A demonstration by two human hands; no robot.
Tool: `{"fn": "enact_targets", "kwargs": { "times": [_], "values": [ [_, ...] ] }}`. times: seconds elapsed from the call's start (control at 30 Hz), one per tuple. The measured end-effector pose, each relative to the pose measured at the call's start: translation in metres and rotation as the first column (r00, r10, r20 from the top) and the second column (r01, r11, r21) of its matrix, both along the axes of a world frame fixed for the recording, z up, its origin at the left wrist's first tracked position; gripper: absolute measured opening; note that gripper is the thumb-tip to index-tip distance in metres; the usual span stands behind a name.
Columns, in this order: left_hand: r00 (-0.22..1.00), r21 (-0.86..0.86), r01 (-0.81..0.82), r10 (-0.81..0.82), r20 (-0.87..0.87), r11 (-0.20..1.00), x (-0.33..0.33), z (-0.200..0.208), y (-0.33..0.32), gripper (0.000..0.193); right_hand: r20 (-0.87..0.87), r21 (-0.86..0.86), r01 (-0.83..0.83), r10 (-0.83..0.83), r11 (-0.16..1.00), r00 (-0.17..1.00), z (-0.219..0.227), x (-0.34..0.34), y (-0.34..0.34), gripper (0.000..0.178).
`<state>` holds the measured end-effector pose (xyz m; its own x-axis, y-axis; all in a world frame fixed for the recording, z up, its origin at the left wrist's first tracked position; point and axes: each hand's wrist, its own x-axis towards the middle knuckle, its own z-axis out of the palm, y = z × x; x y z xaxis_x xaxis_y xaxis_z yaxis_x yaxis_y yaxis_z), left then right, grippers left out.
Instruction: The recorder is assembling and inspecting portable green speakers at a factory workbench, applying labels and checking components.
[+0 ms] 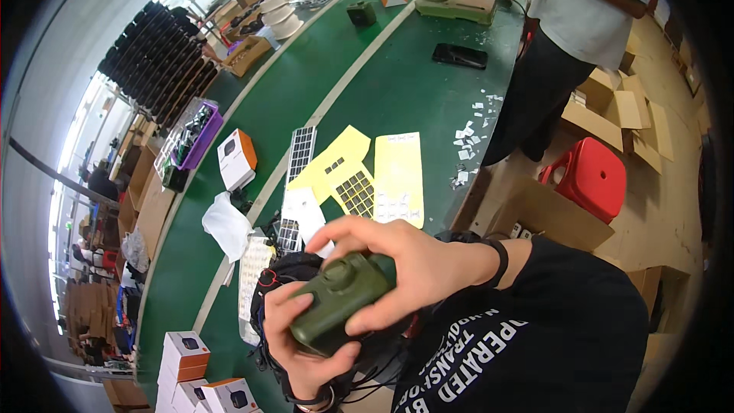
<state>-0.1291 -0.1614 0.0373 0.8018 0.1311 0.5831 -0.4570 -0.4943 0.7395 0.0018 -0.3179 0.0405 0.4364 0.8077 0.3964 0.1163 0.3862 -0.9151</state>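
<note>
An olive-green boxy device (344, 298) with a round raised part on its top face is held close to my body, tilted. My left hand (306, 356) wraps its lower left end, with fingers on the near-left face and the thumb along the bottom. Around the upper right end is my right hand (413, 264), its forefinger arched over the round part and its thumb pressed on the side. Below the device lie black cables and a dark bundle (294, 271), partly hidden by my hands.
On the green table (382, 92) lie yellow sticker sheets (399, 176), a white-orange box (236, 159) and a white bag (227, 226). More boxes (183, 356) stand at the near left. Beyond are a black phone (459, 56) and a person (589, 8); a red stool (592, 180) stands right.
</note>
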Motion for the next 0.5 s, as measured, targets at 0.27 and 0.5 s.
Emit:
{"fn": "enact_targets", "kwargs": {
  "times": [0.27,0.5],
  "values": [
    [0.971,-0.481,-0.237,0.225,-0.083,0.844,-0.004,-0.003,-0.023,0.072,-0.31,0.045,-0.15,0.156,0.988,0.938,0.0,0.0,-0.001,0.072],
    [0.978,-0.588,-0.205,0.135,-0.161,0.783,0.004,-0.003,-0.02,0.061,-0.156,0.01,0.007,-0.006,1.0,0.988,-0.004,0.001,0.004,0.047]
  ]
}}
